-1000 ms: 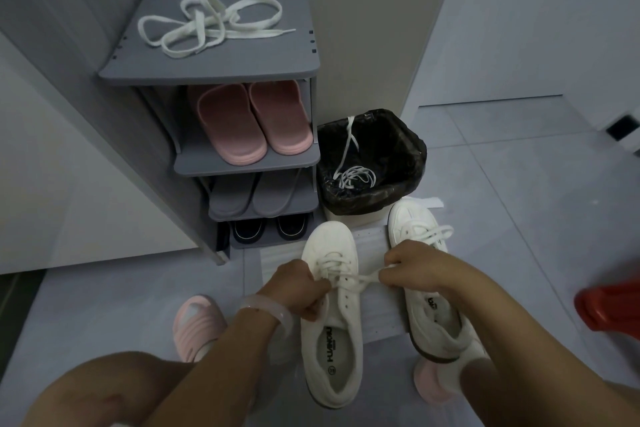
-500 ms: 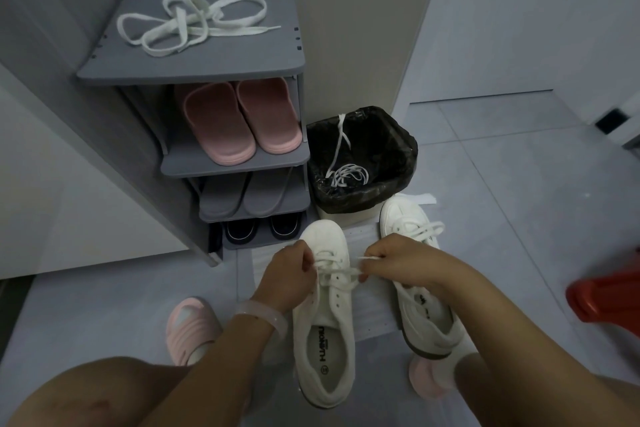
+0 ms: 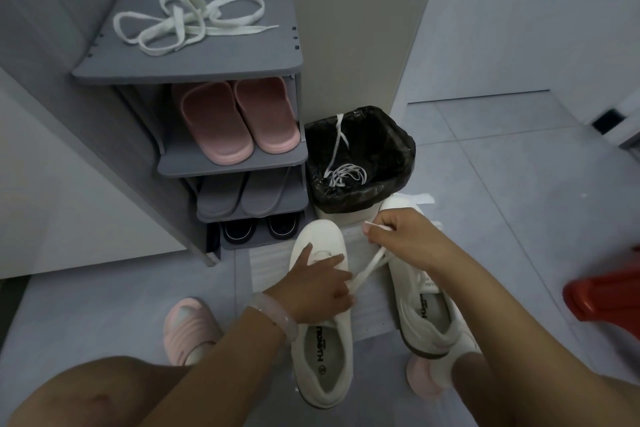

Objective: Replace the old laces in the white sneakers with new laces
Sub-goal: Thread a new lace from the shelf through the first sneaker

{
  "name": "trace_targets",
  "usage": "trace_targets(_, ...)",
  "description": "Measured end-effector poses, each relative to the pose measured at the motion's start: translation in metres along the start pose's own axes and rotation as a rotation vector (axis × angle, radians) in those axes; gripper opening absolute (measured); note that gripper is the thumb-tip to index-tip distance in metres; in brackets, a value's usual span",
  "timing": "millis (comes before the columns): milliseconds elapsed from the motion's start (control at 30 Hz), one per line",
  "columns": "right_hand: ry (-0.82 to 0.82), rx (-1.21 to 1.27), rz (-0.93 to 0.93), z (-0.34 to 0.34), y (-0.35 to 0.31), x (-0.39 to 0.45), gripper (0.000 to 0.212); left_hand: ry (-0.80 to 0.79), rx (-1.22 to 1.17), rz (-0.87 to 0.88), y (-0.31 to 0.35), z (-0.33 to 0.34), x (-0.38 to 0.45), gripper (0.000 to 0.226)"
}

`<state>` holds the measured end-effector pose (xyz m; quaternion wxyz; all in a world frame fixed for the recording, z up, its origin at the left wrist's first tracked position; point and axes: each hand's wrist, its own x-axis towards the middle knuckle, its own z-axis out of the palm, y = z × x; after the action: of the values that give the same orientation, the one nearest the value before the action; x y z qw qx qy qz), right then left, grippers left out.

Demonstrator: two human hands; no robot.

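Two white sneakers sit on the floor [image 3: 502,184] in front of the person, on a pale sheet [image 3: 370,308]. Resting on the left sneaker [image 3: 320,350], the left hand [image 3: 317,288] has its fingers spread over the tongue and eyelets, pressing down; it appears to grip nothing. A bracelet [image 3: 275,314] circles that wrist. Raised above the toe of the right sneaker [image 3: 427,315], the right hand [image 3: 401,236] pinches a lace [image 3: 369,267] that runs taut down and across to the left sneaker's eyelets, its tip poking out past the fingers. Just beyond the sneakers stands a bin [image 3: 391,156] lined with a black bag, with a thin white lace [image 3: 341,170] coiled inside and trailing up over the rim. A grey rack [image 3: 242,59] stands left of the bin; a loose tangle of wide laces [image 3: 187,24] lies on its top shelf, pink slippers [image 3: 239,121] sit below, then grey slippers [image 3: 242,196], then dark shoes [image 3: 259,227] at the bottom. The person's feet wear pink clogs [image 3: 188,329]. Something red [image 3: 606,298] shows at the right edge.
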<state>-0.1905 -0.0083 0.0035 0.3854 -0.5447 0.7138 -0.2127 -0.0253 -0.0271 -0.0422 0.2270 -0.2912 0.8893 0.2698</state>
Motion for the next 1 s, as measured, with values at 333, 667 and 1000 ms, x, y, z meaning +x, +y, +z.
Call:
trace_targets(333,0.037,-0.031,0.005,-0.003,0.002,0.0,0.035,0.203,-0.069,-0.16,0.01,0.014,0.01,0.036)
trace_targets(667,0.139,-0.03,0.02,-0.004,0.005,0.001,0.03,-0.029,0.087,-0.131,0.009,0.005,-0.01,0.041)
trace_targets(1000,0.153,-0.09,0.015,-0.004,0.009,0.004,0.028,0.319,-0.06,-0.481,-0.006,0.004,-0.01,0.053)
